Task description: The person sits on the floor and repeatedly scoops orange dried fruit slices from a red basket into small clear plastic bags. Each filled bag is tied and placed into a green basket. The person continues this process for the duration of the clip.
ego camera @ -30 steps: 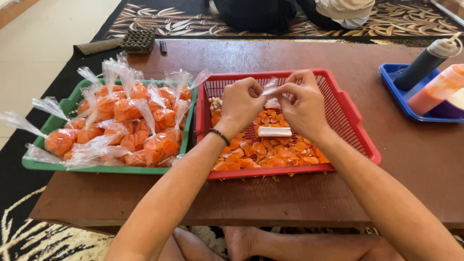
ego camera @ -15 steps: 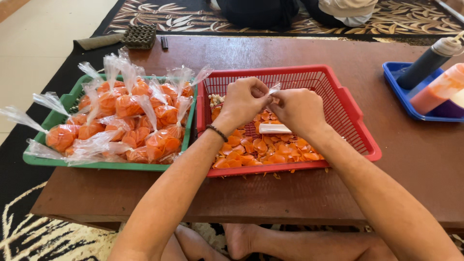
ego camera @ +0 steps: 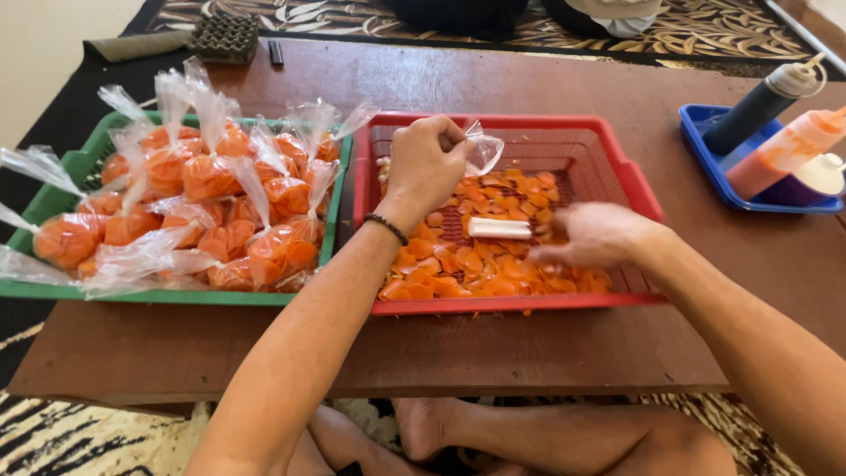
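presently filling step: left hand (ego camera: 427, 163) fisted, pinching a small clear bag (ego camera: 483, 152) above the red basket (ego camera: 639, 189), right hand (ego camera: 592, 234) loosely spread over orange chips (ego camera: 458, 264); next move likely needs scooping chips into bag.

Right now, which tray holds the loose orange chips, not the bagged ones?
The red tray, under both hands. Its chips lie loose; the green tray to its left holds tied bags.
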